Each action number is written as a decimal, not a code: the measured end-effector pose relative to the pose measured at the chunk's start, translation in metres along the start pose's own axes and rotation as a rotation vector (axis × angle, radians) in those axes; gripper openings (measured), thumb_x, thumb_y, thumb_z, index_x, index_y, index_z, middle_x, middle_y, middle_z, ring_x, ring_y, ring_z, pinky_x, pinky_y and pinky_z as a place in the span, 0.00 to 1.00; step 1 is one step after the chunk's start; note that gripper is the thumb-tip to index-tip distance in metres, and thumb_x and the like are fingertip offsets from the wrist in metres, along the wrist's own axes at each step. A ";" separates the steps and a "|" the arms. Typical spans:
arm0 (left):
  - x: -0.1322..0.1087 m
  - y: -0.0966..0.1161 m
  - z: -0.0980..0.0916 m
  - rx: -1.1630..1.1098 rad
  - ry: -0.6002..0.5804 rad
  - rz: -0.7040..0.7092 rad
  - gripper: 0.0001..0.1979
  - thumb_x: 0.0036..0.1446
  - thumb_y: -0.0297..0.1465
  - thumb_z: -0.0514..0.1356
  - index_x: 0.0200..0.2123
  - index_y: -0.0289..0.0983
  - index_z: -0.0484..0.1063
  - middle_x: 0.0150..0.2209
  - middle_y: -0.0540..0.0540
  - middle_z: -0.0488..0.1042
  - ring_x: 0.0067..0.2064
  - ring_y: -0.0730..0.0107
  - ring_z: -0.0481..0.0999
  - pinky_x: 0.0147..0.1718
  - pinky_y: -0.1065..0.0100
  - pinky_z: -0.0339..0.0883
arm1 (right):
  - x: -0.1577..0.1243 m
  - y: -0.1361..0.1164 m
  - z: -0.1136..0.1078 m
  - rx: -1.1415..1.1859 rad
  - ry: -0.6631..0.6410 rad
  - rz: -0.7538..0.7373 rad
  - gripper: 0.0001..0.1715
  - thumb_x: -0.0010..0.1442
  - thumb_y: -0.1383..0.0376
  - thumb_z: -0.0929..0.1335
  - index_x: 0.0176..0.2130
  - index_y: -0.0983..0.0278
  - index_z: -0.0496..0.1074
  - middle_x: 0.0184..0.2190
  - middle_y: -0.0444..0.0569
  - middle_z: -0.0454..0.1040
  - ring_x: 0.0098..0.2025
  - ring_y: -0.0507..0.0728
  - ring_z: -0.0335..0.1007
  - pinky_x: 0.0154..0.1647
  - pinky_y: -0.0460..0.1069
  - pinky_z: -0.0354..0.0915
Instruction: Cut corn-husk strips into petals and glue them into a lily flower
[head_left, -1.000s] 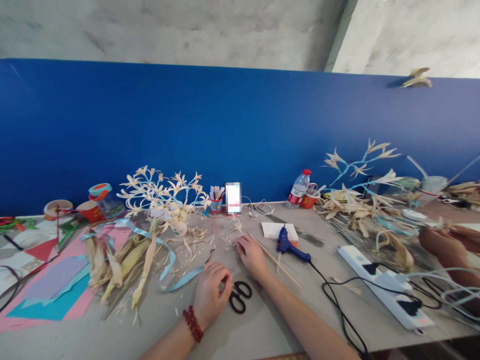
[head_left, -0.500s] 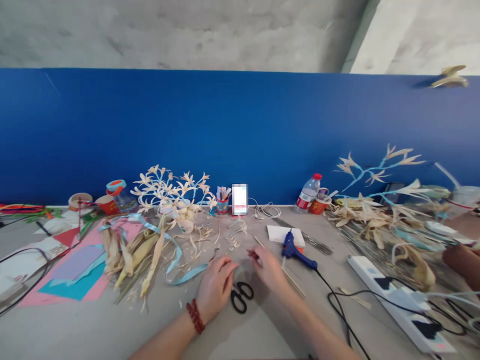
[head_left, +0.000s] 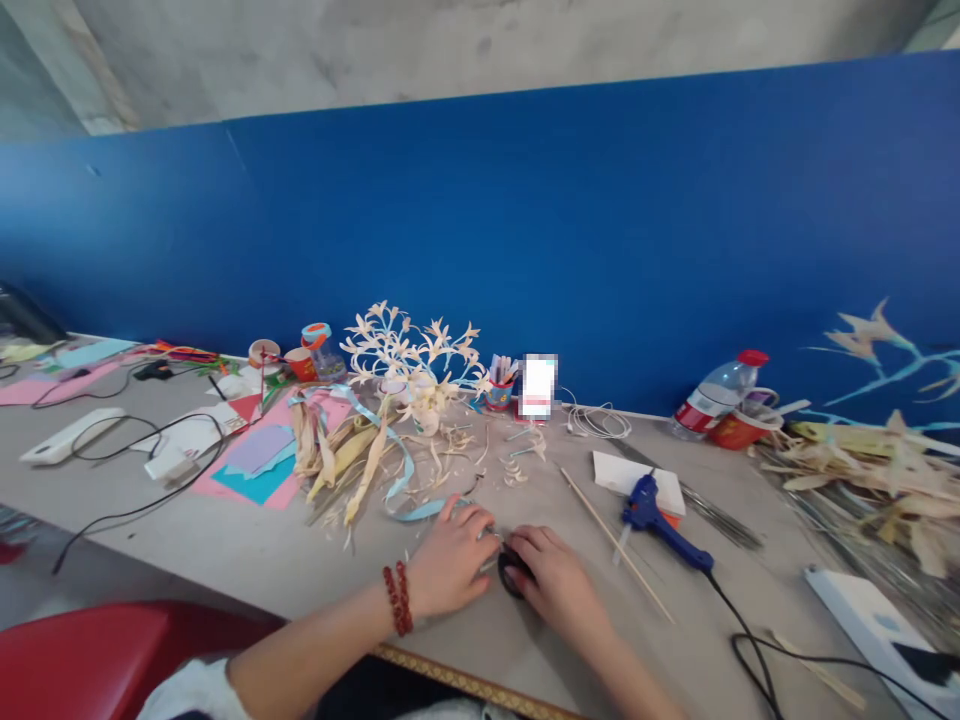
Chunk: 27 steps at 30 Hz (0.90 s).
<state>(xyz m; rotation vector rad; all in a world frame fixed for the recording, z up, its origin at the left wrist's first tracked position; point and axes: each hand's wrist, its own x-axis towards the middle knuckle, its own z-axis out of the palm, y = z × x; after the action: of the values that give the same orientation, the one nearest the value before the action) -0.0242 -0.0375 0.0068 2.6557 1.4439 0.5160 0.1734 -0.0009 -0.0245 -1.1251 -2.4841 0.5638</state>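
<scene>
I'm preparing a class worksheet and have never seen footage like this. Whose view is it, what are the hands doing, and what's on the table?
There is no machine here: one camera on a person's head looks forward and down at their own bare hands. The right hand has its fingers at the black scissors handle; the left hand, close beside it, partly hides the rest, so each grip is hard to judge. On the table lie dried husks, a thin stick and a blue glue gun, with pale flowers standing behind.
</scene>
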 end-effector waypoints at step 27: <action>-0.017 -0.067 -0.024 0.048 0.448 -0.250 0.13 0.61 0.30 0.53 0.47 0.42 0.73 0.50 0.42 0.73 0.54 0.57 0.70 0.58 0.51 0.57 | -0.016 0.006 -0.030 1.479 0.534 0.603 0.15 0.48 0.57 0.75 0.37 0.61 0.77 0.35 0.48 0.77 0.29 0.53 0.70 0.29 0.47 0.68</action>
<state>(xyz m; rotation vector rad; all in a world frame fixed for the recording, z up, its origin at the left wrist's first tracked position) -0.0943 -0.0161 0.0101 2.4383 1.8864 1.1116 0.2011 -0.0038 -0.0043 -1.0257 -0.7291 1.5759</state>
